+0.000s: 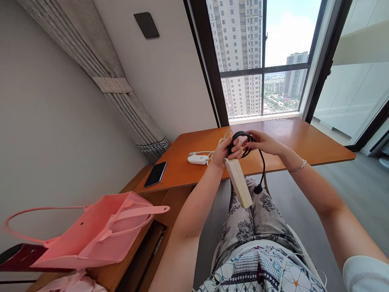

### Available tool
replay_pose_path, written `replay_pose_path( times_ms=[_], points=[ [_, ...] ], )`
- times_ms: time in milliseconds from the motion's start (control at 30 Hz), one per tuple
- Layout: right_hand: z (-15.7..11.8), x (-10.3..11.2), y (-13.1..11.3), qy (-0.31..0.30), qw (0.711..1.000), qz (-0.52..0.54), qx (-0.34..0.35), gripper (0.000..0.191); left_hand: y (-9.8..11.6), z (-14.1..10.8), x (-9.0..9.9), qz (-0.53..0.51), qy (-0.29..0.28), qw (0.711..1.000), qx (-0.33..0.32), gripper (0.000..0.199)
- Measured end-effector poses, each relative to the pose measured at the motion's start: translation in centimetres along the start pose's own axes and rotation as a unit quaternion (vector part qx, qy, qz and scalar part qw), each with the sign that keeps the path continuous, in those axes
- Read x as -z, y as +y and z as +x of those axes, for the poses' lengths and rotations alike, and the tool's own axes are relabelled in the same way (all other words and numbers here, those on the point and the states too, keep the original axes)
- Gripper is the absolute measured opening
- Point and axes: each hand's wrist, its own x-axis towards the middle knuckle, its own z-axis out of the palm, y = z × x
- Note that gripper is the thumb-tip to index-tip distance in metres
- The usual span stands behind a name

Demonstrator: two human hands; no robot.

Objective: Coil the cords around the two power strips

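My left hand [223,153] is closed around a coil of black power cord [242,134] above the table's front edge. From below that hand hangs a cream-coloured power strip [238,183], tilted over my lap. My right hand [261,142] has its fingers curled on the right side of the same coil. A loose end of the cord drops past the right hand to a black plug [258,189] over my knee. Behind the left hand, a white adapter [198,159] with a white cable lies on the wooden table [291,142].
A dark phone [155,174] lies at the table's left end. Nearer on the left, a pink bag [100,235] with handles rests on a wooden cabinet. A window [264,73] stands behind the table, with a gathered curtain [121,97] along the left wall.
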Motion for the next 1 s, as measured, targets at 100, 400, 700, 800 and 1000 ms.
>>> replay_pose_path(
  times_ms=[100,400,700,800,1000],
  points=[
    [-0.3,-0.1,0.3,0.046,0.996,0.067,-0.030,0.034,0.1,0.0,-0.1,-0.016,0.010,1.000,-0.009,0.042],
    [-0.1,0.2,-0.1,0.020,0.979,0.190,-0.069,0.032,0.8,0.0,-0.9,0.025,0.004,0.999,0.029,0.042],
    [0.2,-0.2,1.4,0.012,0.977,0.192,-0.088,0.036,-0.5,0.0,-1.1,0.047,-0.024,0.998,-0.019,0.046],
    [-0.4,-0.1,3.0,0.023,0.977,0.187,-0.103,0.042,-0.6,-0.2,-1.0,0.051,-0.018,0.997,-0.063,0.045],
    [-2.6,-0.6,7.9,0.060,0.993,0.026,-0.102,0.030,0.8,-0.5,-0.9,0.077,0.014,0.982,-0.174,0.042]
  ],
)
